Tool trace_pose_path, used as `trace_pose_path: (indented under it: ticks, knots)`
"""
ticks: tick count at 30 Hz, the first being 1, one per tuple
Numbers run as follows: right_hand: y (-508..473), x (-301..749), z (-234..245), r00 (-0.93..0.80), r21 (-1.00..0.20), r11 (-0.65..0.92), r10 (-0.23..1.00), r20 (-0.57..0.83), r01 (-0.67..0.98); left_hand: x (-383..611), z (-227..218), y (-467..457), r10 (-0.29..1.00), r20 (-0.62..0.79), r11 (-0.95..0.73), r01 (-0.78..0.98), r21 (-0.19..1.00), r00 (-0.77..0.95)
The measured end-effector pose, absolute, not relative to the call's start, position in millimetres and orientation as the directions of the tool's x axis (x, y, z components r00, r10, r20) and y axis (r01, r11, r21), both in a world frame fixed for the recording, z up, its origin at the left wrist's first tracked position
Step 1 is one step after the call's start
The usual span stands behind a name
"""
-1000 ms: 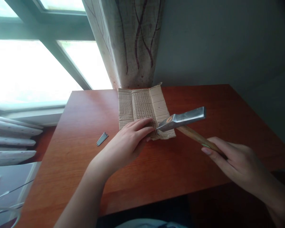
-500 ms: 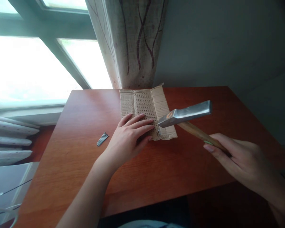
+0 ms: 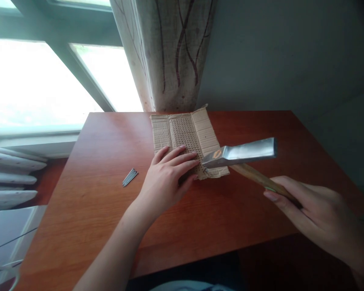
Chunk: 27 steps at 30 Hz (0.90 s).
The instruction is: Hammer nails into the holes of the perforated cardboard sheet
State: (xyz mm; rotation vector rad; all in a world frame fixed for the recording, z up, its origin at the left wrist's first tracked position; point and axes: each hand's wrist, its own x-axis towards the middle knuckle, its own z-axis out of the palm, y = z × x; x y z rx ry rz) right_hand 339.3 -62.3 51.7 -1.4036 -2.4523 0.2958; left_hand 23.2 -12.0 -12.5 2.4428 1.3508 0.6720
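Note:
My left hand (image 3: pixel 166 178) lies flat, fingers stretched out, over the near part of a creased sheet of cardboard (image 3: pixel 206 132) with rows of small holes down its middle. In my right hand (image 3: pixel 314 210) is a hammer (image 3: pixel 250 150), gripped by its wooden handle. Its metal head hangs over the cardboard's near right part, one end close to my left fingertips. A small metal bit, too small to make out, shows beneath the head. Left of my left hand, several nails (image 3: pixel 130 177) lie side by side on the table.
The reddish-brown wooden table (image 3: pixel 200 226) carries all of this. Behind it hangs a patterned curtain (image 3: pixel 176 52) between a bright window (image 3: pixel 30 89) and a dark wall (image 3: pixel 276 56). More curtain fabric (image 3: pixel 12 178) and a pale surface (image 3: pixel 9 230) with thin cables are at the left.
The hammer and my right hand have shifted slightly down and to the right. My left hand stays spread on the cardboard. The whole view has moved a little.

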Motion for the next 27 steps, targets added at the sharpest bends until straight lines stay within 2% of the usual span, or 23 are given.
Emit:
trace_pose_path:
  ticks: [6, 13, 18, 23, 27]
  knots:
    - [-61.6, 340.2, 44.2, -0.506, -0.332, 0.505, 0.858, 0.09, 0.797, 23.2, -12.2, -13.0, 0.852, 0.26, -0.523, 0.726, 0.447, 0.454]
    - [-62.5, 340.1, 45.2, -0.495, -0.329, 0.507, 0.86, 0.125, 0.797, 24.0, -12.8, -12.8, 0.853, 0.262, -0.522, 0.728, 0.444, 0.451]
    - [-61.8, 338.9, 42.8, -0.508, -0.341, 0.5, 0.858, 0.072, 0.796, 23.6, -12.1, -12.9, 0.857, 0.254, -0.515, 0.731, 0.447, 0.448]
    - [-62.4, 338.1, 41.8, -0.491, -0.351, 0.49, 0.866, 0.093, 0.798, 23.7, -12.5, -12.6, 0.858, 0.257, -0.514, 0.728, 0.454, 0.446]
    - [-61.9, 337.5, 41.2, -0.486, -0.358, 0.473, 0.872, 0.06, 0.805, 23.9, -11.7, -12.9, 0.86, 0.247, -0.51, 0.731, 0.453, 0.447]
